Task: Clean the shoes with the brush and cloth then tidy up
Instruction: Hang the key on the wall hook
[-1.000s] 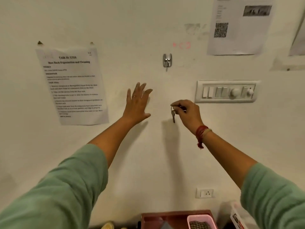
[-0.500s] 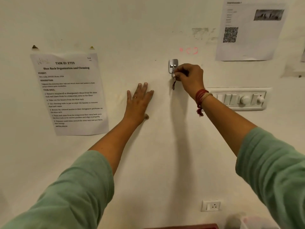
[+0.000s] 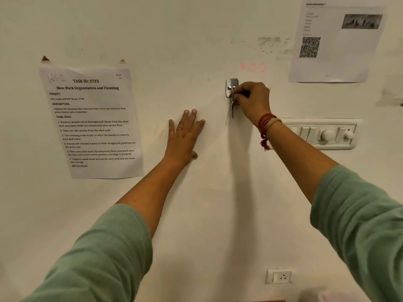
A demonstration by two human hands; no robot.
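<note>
I face a cream wall. A small metal hook (image 3: 231, 86) is fixed to it at centre. My right hand (image 3: 251, 100) is pinched on a bunch of keys (image 3: 231, 106) right at the hook, and the keys dangle just below it. My left hand (image 3: 185, 136) lies flat on the wall with fingers spread, to the lower left of the hook, holding nothing. No shoes, brush or cloth are in view.
A printed task sheet (image 3: 91, 123) is taped to the wall at left. Another sheet with a QR code (image 3: 335, 40) hangs at upper right. A switch panel (image 3: 322, 134) sits right of my right wrist, and a wall socket (image 3: 280, 276) lies low on the wall.
My right hand has risen with the keys from below the switch panel's level up to the hook. My left hand stays pressed on the wall. The view has tilted up, hiding the rack below.
</note>
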